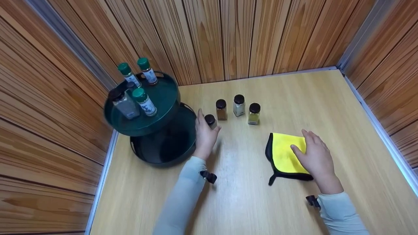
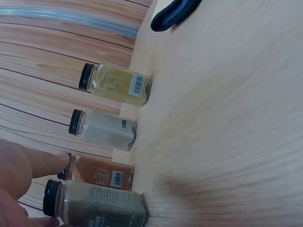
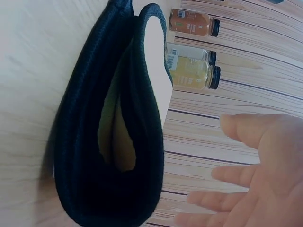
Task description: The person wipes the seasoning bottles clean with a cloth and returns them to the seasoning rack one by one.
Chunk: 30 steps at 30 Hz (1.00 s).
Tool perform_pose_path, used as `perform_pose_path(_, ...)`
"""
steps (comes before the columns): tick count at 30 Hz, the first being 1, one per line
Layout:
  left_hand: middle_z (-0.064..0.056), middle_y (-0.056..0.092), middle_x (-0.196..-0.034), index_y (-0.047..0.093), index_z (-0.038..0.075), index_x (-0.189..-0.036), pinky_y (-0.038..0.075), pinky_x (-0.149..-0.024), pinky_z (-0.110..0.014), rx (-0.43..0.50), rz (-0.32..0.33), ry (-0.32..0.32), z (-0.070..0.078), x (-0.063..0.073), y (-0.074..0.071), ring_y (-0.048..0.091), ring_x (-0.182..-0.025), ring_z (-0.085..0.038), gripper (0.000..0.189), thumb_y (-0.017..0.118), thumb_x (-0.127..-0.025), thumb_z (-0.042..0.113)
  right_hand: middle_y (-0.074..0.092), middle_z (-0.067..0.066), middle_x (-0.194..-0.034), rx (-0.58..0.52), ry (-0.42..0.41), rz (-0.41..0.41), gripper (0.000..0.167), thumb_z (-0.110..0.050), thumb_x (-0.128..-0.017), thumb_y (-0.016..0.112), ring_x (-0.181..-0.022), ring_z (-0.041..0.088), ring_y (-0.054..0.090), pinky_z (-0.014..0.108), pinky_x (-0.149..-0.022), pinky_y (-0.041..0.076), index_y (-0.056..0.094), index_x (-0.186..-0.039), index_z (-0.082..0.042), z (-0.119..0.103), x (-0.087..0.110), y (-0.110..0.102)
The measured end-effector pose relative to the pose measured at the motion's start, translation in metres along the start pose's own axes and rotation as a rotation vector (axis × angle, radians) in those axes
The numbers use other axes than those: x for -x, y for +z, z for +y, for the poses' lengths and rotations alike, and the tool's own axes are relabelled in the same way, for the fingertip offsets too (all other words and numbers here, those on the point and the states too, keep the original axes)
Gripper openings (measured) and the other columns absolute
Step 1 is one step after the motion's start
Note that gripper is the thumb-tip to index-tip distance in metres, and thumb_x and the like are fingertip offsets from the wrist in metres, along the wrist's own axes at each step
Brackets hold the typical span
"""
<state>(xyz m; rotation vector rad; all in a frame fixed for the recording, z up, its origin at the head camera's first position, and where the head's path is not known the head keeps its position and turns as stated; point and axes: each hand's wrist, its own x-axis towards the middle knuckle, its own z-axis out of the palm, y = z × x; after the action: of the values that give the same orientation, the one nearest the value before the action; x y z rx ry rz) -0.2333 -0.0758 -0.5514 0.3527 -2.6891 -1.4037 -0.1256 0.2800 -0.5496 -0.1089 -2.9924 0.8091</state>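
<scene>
My left hand (image 1: 205, 137) is at a black-capped spice jar (image 1: 210, 120) of greyish powder, which stands on the table beside the lower tray. Its thumb and fingers are spread on either side of that jar (image 2: 106, 203). Just beyond stand a spice jar of orange-brown powder (image 1: 221, 112), one of whitish contents (image 1: 239, 107) and one of yellow contents (image 1: 254, 116). On the right, my right hand (image 1: 316, 160) hovers over the right side of a folded yellow cloth (image 1: 287, 155) with black edging. Its fingers (image 3: 232, 176) are extended and hold nothing.
A dark green two-tier round rack stands at the left, its upper tray (image 1: 166, 98) set over the lower tray (image 1: 163, 147). Several jars, some with green caps (image 1: 139, 94), stand on the upper tray. Wood-panelled walls (image 1: 241, 39) border the table (image 1: 248, 202).
</scene>
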Motion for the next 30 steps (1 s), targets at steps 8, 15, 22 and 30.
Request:
perform_pose_path(8, -0.02, 0.038, -0.158, 0.016, 0.013, -0.163, 0.033, -0.121, -0.044, -0.008, 0.024, -0.039, -0.006, -0.006, 0.008, 0.038, -0.148, -0.032, 0.101, 0.082, -0.086, 0.013, 0.035, 0.038, -0.153, 0.02, 0.097, -0.011, 0.08, -0.04, -0.1, 0.062, -0.136, 0.059, 0.038, 0.072, -0.108, 0.033, 0.028, -0.157, 0.003, 0.005, 0.0, 0.0)
perform_pose_path(15, -0.019, 0.04, -0.158, 0.022, 0.012, -0.162, 0.034, -0.12, -0.043, -0.034, 0.044, -0.072, -0.008, -0.009, 0.013, 0.039, -0.147, -0.031, 0.095, 0.081, -0.087, 0.01, 0.039, 0.044, -0.145, 0.05, 0.165, -0.068, 0.089, -0.051, -0.1, 0.056, -0.127, 0.061, 0.044, 0.07, -0.1, 0.042, 0.027, -0.152, 0.016, 0.01, 0.002, -0.002)
perform_pose_path(22, -0.017, 0.038, -0.161, 0.025, 0.011, -0.161, 0.033, -0.121, -0.042, -0.047, 0.041, -0.085, -0.008, -0.012, 0.016, 0.038, -0.148, -0.029, 0.087, 0.077, -0.091, 0.013, 0.054, 0.039, -0.117, 0.076, 0.252, -0.146, 0.086, -0.055, -0.099, 0.056, -0.097, 0.05, 0.059, 0.055, -0.075, 0.052, 0.041, -0.141, 0.019, 0.016, 0.001, -0.004)
perform_pose_path(30, -0.02, 0.056, -0.143, 0.044, 0.003, -0.146, 0.042, -0.114, -0.043, -0.08, 0.07, -0.05, -0.016, -0.012, 0.016, 0.053, -0.136, -0.031, 0.066, 0.077, -0.089, 0.012, 0.051, 0.02, -0.09, 0.1, 0.339, -0.245, 0.078, -0.058, -0.098, 0.055, -0.072, 0.03, 0.053, 0.035, -0.057, 0.04, 0.053, -0.121, 0.017, 0.025, -0.001, 0.0)
